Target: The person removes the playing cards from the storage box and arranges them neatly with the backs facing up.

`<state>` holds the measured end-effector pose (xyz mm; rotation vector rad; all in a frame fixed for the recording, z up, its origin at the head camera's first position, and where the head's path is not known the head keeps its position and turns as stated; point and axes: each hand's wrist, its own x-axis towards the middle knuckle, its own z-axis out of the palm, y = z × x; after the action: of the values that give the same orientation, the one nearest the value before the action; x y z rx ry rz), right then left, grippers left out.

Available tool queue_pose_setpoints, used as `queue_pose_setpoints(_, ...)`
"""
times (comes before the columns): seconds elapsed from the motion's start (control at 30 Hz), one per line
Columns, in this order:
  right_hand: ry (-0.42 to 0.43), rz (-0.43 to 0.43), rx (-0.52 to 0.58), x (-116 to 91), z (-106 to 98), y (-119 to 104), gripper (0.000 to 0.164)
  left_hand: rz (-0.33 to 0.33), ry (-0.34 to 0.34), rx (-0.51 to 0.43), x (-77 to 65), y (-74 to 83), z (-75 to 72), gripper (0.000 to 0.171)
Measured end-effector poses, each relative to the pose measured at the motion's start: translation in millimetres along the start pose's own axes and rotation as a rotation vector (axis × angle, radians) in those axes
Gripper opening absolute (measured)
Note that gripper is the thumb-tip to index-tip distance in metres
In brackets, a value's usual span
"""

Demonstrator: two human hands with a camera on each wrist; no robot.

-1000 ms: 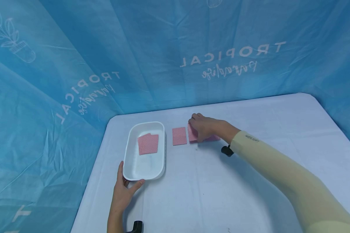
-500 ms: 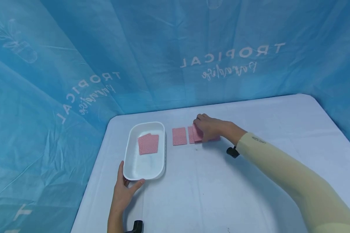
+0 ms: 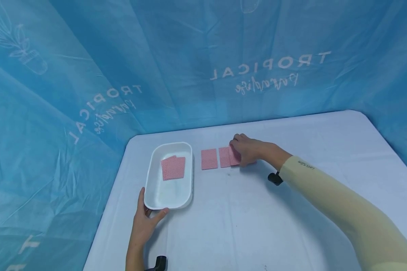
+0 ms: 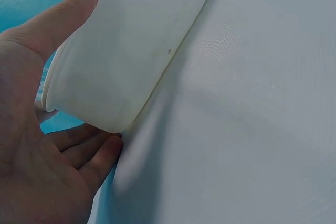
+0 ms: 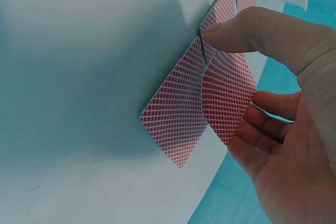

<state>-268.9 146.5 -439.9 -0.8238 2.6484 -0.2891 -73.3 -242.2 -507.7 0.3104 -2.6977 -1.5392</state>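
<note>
My right hand [image 3: 248,149] pinches a red-patterned playing card [image 5: 228,95] between thumb and fingers. That card is bowed, its patterned back showing, and it overlaps another playing card [image 5: 176,111] lying on the table. To the left lie two face-down playing cards, a middle card [image 3: 224,157] and a left card [image 3: 209,159]. My left hand [image 3: 144,226] grips the near left corner of a white plastic tray [image 3: 167,194], thumb on its near wall and fingers around the left side. Inside the tray, overlapping playing cards [image 3: 174,168] rest face down.
A white cloth covers the table [image 3: 254,218]. Behind and to the left hangs a blue printed curtain [image 3: 190,75], close to the table's far edge [image 3: 291,117]. Black wrist camera mounts show at the right wrist [image 3: 275,178] and left wrist [image 3: 161,262].
My right hand has slid to the right along the row with a card, uncovering the middle card. My left hand stays at the tray corner, and the cards in the tray have not moved.
</note>
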Motion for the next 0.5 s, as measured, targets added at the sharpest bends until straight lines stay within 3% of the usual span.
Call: queue_pose_setpoints(0.5,0.017,0.002,0.008,-7,1,14,0.082,0.009,0.005,0.003,0.9,-1.0,0.5,0.116)
